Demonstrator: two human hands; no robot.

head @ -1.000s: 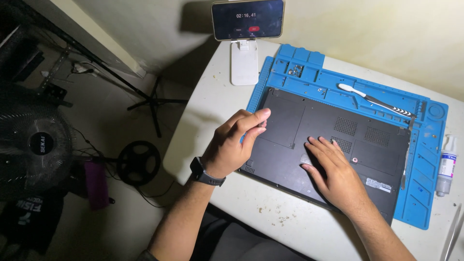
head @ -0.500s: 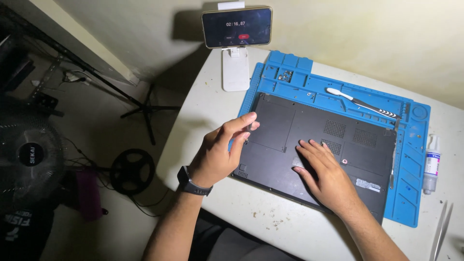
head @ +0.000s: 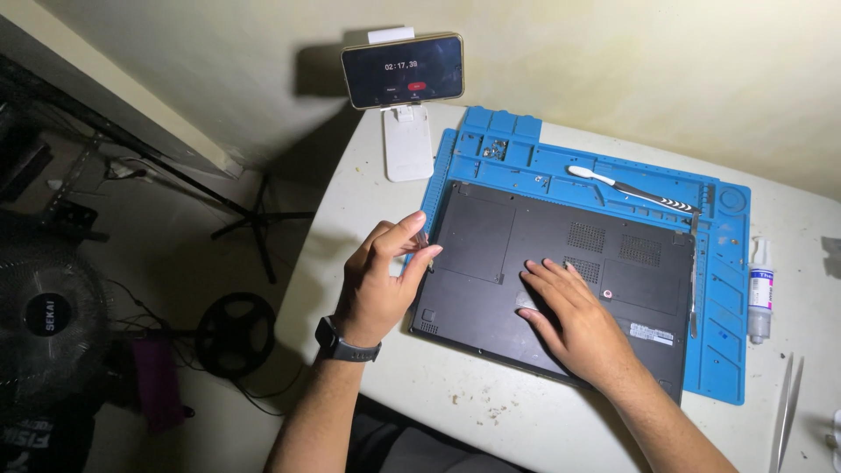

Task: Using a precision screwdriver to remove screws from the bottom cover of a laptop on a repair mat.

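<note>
Left hand (head: 378, 285) fingers pinch a small tool beside the laptop (head: 561, 271); right hand (head: 574, 320) lies flat on it.

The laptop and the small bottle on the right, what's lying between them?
In the head view, the blue repair mat's right-hand strip lies between the upside-down laptop and the small white bottle, with a slim metal tool lying along it.

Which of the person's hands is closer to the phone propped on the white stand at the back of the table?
Left. The left hand is raised at the black laptop's near-left edge, below the phone. The right hand lies flat on the laptop's underside, farther away.
</note>
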